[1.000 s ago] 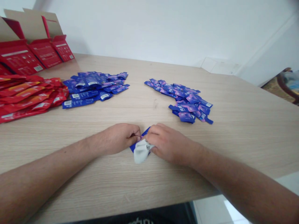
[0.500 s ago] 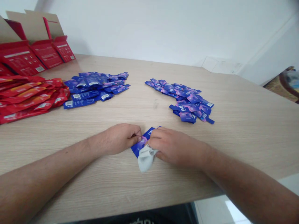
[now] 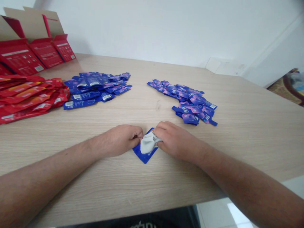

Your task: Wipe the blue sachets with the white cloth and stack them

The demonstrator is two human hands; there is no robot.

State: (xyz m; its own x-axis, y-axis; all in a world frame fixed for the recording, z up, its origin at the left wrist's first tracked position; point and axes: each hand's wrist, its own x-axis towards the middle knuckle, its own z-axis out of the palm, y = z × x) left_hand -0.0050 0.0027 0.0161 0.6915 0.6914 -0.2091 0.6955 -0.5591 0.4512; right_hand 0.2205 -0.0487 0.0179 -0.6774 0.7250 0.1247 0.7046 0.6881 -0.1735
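Note:
A blue sachet (image 3: 145, 157) lies flat on the table between my hands. My left hand (image 3: 125, 140) pinches its left edge between thumb and fingers. My right hand (image 3: 174, 139) is closed around a bunched white cloth (image 3: 147, 144), which rests over the middle of the sachet and hides much of its print. Beyond my right hand lies a loose heap of blue and pink sachets (image 3: 190, 109). A second heap of blue sachets (image 3: 95, 84) lies farther off on the left.
Red packets (image 3: 30, 95) are stacked at the left edge. Behind them stand open red boxes (image 3: 47, 52) with raised cardboard flaps. A white wall (image 3: 147, 31) closes the back of the wooden table (image 3: 106, 190), and a dark object (image 3: 166, 218) shows below its front edge.
My right hand has moved the cloth upward over the sachet, leaving the sachet's lower corner in view. My left hand stays at the left edge.

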